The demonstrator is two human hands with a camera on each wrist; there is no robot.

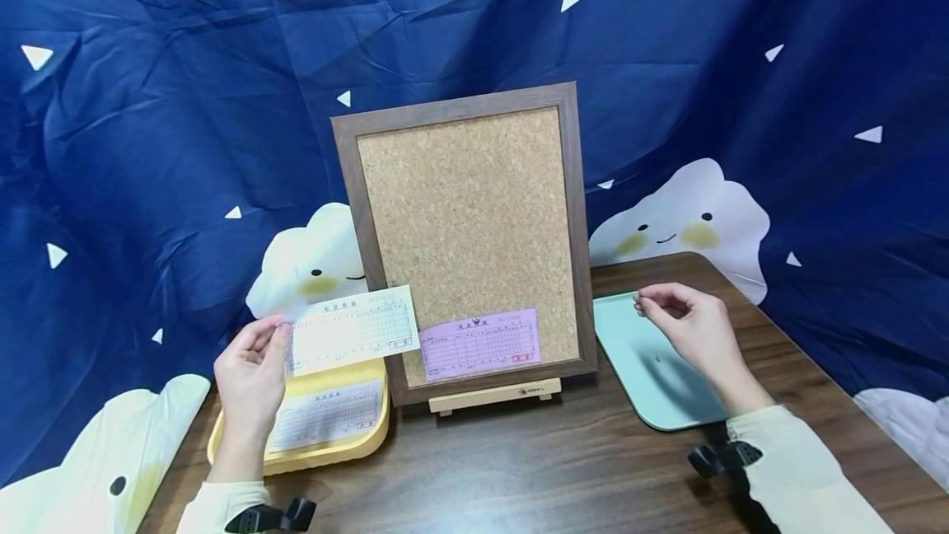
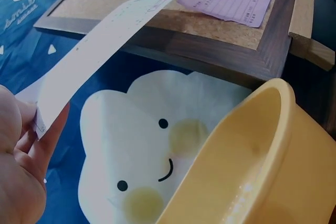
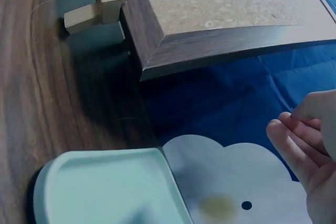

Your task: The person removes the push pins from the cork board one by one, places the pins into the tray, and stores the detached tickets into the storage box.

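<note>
My left hand [image 1: 252,369] pinches the left end of a pale printed paper slip [image 1: 352,330] between thumb and fingers. The slip is held up level, its right end overlapping the lower left of the framed corkboard [image 1: 467,213]. On the cork's lower part hangs a purple printed slip [image 1: 482,344], with a small dark spot at its top middle. Over the mint-green tray [image 1: 630,386], my right hand [image 1: 689,328] pinches a tiny dark pin [image 1: 637,302], mostly hidden by the fingertips. Another small pin [image 1: 656,359] lies in that tray.
A yellow tray [image 1: 326,460] with a pale printed slip [image 1: 329,416] in it stands left of the board. The corkboard leans on a light wooden easel [image 1: 495,395] on the brown wooden table [image 1: 519,468]. Behind hangs a dark blue cloth [image 1: 460,31] with clouds.
</note>
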